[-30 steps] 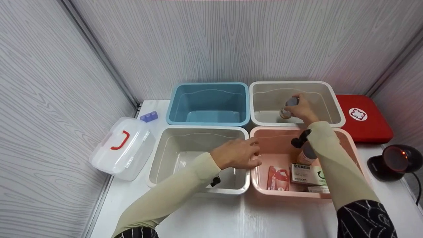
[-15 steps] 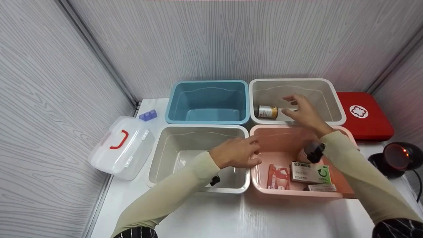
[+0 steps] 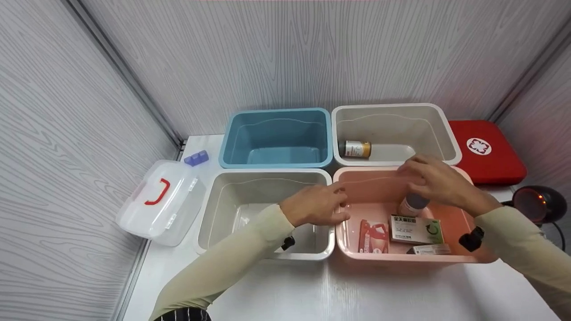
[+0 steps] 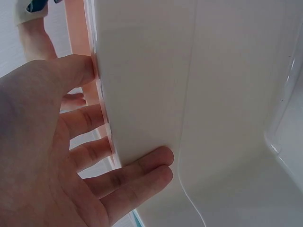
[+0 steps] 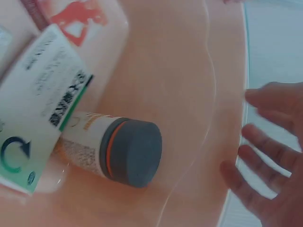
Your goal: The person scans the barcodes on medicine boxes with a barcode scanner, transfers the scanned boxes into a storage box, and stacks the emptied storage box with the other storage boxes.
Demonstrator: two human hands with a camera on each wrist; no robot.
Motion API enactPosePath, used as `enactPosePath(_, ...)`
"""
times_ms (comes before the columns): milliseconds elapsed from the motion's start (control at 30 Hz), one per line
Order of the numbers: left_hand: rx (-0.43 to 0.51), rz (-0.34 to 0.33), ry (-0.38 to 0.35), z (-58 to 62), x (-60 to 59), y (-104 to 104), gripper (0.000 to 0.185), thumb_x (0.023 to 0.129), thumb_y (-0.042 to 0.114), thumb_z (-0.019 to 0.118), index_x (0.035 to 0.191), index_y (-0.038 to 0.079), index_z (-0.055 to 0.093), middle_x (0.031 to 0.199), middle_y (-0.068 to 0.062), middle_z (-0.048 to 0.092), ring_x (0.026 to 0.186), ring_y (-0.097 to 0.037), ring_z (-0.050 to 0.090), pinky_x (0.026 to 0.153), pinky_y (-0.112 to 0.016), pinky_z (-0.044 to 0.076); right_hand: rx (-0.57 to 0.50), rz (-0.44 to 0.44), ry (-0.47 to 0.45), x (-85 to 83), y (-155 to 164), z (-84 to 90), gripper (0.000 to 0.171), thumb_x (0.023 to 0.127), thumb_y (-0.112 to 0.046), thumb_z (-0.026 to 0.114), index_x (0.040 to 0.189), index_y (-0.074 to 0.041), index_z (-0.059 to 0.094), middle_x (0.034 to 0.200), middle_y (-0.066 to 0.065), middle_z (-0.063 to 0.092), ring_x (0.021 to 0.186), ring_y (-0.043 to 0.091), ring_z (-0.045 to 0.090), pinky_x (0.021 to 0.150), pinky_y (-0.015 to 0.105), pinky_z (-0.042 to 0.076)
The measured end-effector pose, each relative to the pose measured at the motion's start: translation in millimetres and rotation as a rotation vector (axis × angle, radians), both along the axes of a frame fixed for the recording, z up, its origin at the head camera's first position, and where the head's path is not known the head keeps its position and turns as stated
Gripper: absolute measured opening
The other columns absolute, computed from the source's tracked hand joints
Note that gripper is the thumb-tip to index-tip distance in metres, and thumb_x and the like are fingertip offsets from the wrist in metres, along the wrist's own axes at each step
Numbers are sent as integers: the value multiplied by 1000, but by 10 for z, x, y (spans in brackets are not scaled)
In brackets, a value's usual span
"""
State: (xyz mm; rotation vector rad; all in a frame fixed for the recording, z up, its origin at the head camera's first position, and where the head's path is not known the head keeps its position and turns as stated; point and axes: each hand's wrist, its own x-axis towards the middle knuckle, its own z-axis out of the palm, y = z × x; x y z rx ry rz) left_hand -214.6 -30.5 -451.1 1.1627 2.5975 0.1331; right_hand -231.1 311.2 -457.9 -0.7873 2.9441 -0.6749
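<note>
My left hand (image 3: 328, 207) lies with straight fingers (image 4: 137, 170) on the wall shared by the near white bin (image 3: 267, 173) and the pink bin (image 3: 341, 232). Above the pink bin hovers my right hand (image 3: 424, 178), its fingers (image 5: 265, 156) spread and holding nothing. Just beneath it leans a grey-capped bottle (image 3: 412, 204) (image 5: 128, 151). Beside the bottle lie a green-and-white box (image 3: 415, 228) (image 5: 33, 123) and a red pouch (image 3: 374, 236). An orange-labelled bottle (image 3: 355, 148) rests on its side in the far white bin (image 3: 392, 106).
A blue bin (image 3: 276, 111) stands at the back left with nothing visible inside. A clear case with a red handle (image 3: 160, 203) and a small purple piece (image 3: 196, 157) sit at the left. A red first-aid pouch (image 3: 486, 151) and a black scanner (image 3: 533, 205) are at the right.
My right hand let go of the orange-labelled bottle in the far white bin and drew back over the pink bin. The left hand stayed on the bin wall.
</note>
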Motion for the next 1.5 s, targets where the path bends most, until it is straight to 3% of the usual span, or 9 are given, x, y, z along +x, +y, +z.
enactPosePath(100,2,3,4,8,-8,-13,44,108,49,53,133,16,69,152,-6,56,108,-27,69,100,-41,60,88,17,27,47,2,4,34,97,-11,78,131,-10,75,130,14,67,115,33,63,94,62,58)
enactPosePath(300,-13,-5,16,-20,-19,-11,44,109,50,54,132,15,69,158,-6,54,115,-30,71,101,-42,60,196,82,-83,68,25,-113,52,93,-13,83,142,-8,67,133,16,67,111,32,66,97,62,59)
enactPosePath(533,-14,-4,7,-49,-21,-3,44,109,49,54,131,14,69,161,-7,53,116,-30,71,102,-42,60,329,115,-179,55,19,-242,46,90,-23,89,129,-3,72,134,24,64,110,38,66,99,66,57)
enactPosePath(733,-8,-2,-10,-46,-12,-11,44,109,49,54,131,14,69,160,-6,52,112,-28,70,100,-41,60,392,80,-222,40,-15,-293,40,93,-28,87,124,-7,75,136,24,63,112,39,63,103,66,55)
enactPosePath(900,-4,1,-7,-34,-7,-14,43,108,48,54,131,15,69,159,-6,52,114,-28,70,100,-41,60,407,24,-357,9,-38,-305,48,95,-35,85,134,-11,71,135,19,61,116,41,61,104,68,54)
enactPosePath(1067,10,7,-14,-38,-7,-3,42,108,48,54,130,16,69,162,-6,52,117,-29,70,102,-41,60,382,11,-434,-22,-21,-369,39,98,-31,82,131,-14,72,120,11,66,107,35,66,92,55,59)
enactPosePath(1233,2,0,0,-37,-5,-9,43,108,48,54,132,16,70,161,-6,53,118,-30,71,103,-42,60,318,107,-306,-48,72,-384,15,96,-20,83,109,-15,77,102,2,68,97,23,63,83,43,53)
enactPosePath(1367,-7,-10,15,-35,-6,-11,45,108,49,53,133,15,70,161,-7,53,119,-31,71,104,-43,59,173,120,-317,-28,205,-240,26,96,-18,84,121,-14,78,115,2,71,101,21,63,83,36,58)
enactPosePath(1500,1,-6,15,-25,-5,-3,44,108,48,54,133,15,69,160,-7,53,117,-30,71,104,-42,59,-85,61,-410,25,400,-38,42,98,-12,81,139,-11,72,135,10,67,109,22,65,83,30,64)
